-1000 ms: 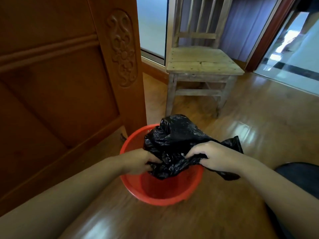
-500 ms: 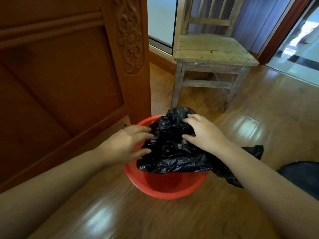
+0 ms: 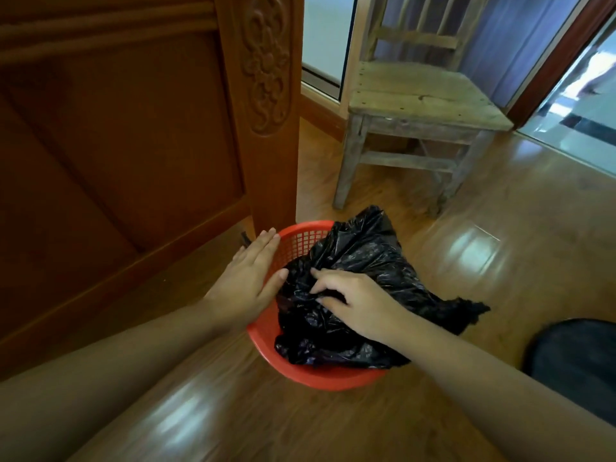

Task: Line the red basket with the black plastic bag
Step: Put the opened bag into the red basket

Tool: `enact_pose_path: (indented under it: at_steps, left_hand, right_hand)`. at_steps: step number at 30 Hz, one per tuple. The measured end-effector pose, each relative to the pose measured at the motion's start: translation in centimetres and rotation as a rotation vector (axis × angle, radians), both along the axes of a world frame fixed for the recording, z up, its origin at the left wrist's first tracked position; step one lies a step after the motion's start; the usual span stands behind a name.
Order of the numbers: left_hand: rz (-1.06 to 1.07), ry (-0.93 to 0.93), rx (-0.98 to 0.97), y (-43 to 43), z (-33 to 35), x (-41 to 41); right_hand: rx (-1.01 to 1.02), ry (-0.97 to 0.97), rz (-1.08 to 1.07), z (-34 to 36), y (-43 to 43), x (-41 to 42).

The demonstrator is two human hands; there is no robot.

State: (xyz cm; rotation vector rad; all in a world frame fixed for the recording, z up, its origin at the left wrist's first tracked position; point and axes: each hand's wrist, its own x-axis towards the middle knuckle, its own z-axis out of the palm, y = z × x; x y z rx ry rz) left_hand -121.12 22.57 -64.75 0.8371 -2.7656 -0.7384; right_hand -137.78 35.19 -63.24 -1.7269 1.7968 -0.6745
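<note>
The red basket (image 3: 301, 243) stands on the wooden floor with its mesh wall showing at the far left. A crumpled black plastic bag (image 3: 361, 261) lies heaped across its mouth and hangs over the right rim onto the floor. My left hand (image 3: 251, 278) is flat with fingers straight, resting against the basket's left rim, the thumb touching the bag. My right hand (image 3: 355, 300) lies on top of the bag, its fingertips pinching a fold of the plastic near the middle.
A carved wooden panel (image 3: 133, 128) stands close on the left, its post right behind the basket. A worn wooden chair (image 3: 416, 105) sits beyond. A dark rounded object (image 3: 573, 365) lies at the right edge. Glossy floor surrounds the basket.
My left hand has let go of the bag and moved out to the basket's left rim. My right hand has shifted down the bag, and the bag has sunk lower over the basket.
</note>
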Motion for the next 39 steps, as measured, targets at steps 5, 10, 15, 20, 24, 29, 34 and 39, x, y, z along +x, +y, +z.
enact_pose_path:
  at_steps: [5,10,15,20,24,29,34,39]
  left_hand:
    - [0.010,0.020,0.015,0.2,-0.1,0.1]
    - [-0.009,0.041,-0.025,-0.1,0.7,-0.1]
    - [0.020,0.096,-0.064,-0.5,1.5,-1.5]
    - [0.066,-0.011,-0.027,-0.2,0.6,-2.6]
    - [0.101,0.008,0.084,0.0,0.5,-3.0]
    - [0.092,0.065,0.127,0.2,0.7,-2.5]
    - [0.136,0.165,0.209,0.5,0.9,-2.6]
    - [0.122,0.161,0.181,0.7,0.8,-3.0]
  right_hand:
    - [0.257,0.207,0.016,-2.5,-2.9,0.6]
    - [0.266,0.534,0.211,-0.3,-3.1,1.1]
    - [0.038,0.596,0.156,3.5,1.7,-2.7]
    - [0.198,0.671,0.046,3.6,5.0,-8.3]
    - [0.010,0.412,0.024,1.5,5.3,-7.5]
    - [-0.200,0.167,-0.050,1.0,4.1,-6.1]
    - [-0.145,-0.252,-0.056,0.9,2.7,-1.7]
    - [0.283,0.141,0.009,-1.3,0.9,0.0]
